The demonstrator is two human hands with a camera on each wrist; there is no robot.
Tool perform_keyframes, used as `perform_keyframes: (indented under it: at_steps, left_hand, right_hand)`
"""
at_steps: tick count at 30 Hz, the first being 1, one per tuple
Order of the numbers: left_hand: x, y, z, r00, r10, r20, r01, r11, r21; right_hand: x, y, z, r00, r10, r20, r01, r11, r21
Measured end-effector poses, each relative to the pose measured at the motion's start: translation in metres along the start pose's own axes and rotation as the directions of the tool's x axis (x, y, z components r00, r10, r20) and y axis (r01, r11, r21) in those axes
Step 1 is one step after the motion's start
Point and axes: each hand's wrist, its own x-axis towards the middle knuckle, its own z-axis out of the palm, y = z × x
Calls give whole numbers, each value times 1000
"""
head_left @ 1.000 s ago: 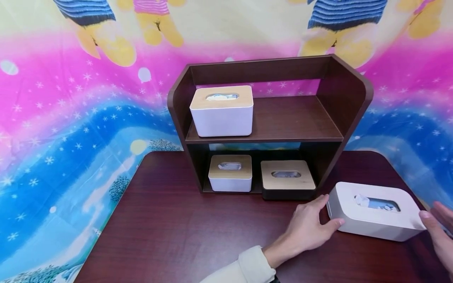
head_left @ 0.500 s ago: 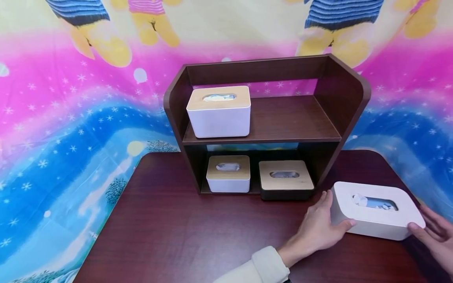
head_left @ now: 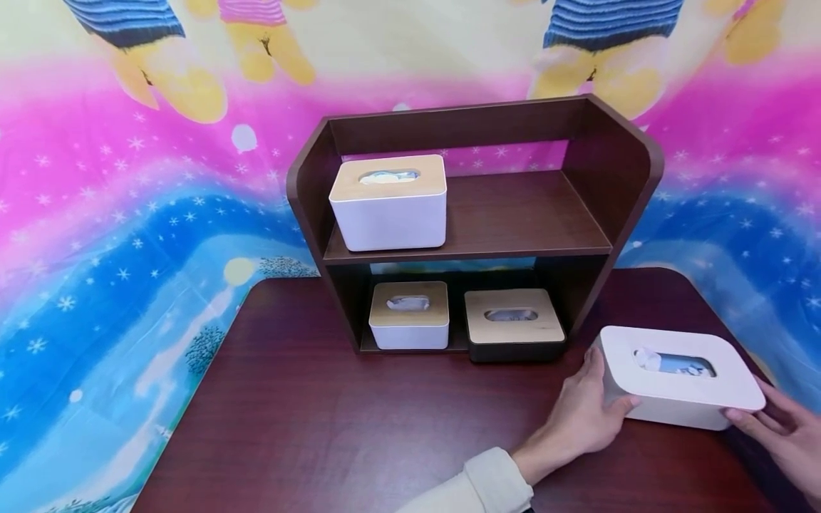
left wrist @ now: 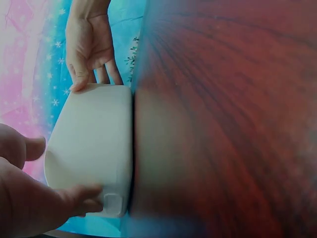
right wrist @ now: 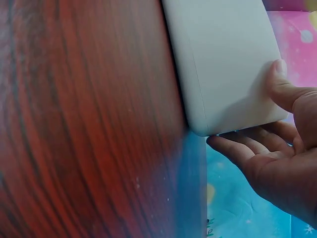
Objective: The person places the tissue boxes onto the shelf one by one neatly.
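A long white tissue box (head_left: 676,388) with an oval slot and tissue showing sits on the right of the table. My left hand (head_left: 586,413) holds its left end, thumb on the front face and fingers along the side. At the opposite end my right hand (head_left: 785,434) grips the corner, its thumb on the front edge. The left wrist view shows the box (left wrist: 94,139) between both hands, close over the table surface. In the right wrist view the thumb presses the box's front (right wrist: 233,64) while the other fingers wrap round its end.
A dark brown two-tier shelf (head_left: 526,214) stands at the back of the table (head_left: 359,442). On its upper tier is a large white tissue box with a wooden lid (head_left: 388,221); below are a smaller white one (head_left: 410,335) and a black one (head_left: 516,349). A patterned cloth (head_left: 128,320) hangs behind.
The right hand has closed in on the right end of the long white tissue box, and the left hand has shifted onto its left end. The head view has drifted slightly to the right.
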Motion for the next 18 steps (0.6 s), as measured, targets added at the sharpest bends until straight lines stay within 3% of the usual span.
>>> perform_keyframes:
  at_steps: [7, 12, 15, 18]
  left_hand:
    - [-3, -3, 2, 996, 64, -57, -61, 997, 47]
    - [-6, -4, 0, 995, 65, -72, -62, 997, 48]
    - [-9, -3, -5, 994, 73, -84, -69, 996, 47]
    - [-13, -2, -12, 989, 106, -102, -100, 993, 60]
  right_hand:
    - [-1, 7, 0, 999, -51, -4, 51, 998, -24]
    - [-5, 0, 1, 997, -71, -18, 70, 996, -53]
    - [-10, -7, 1, 993, -110, -35, 110, 994, -14]
    - [-16, -14, 0, 985, -170, -37, 173, 978, 121]
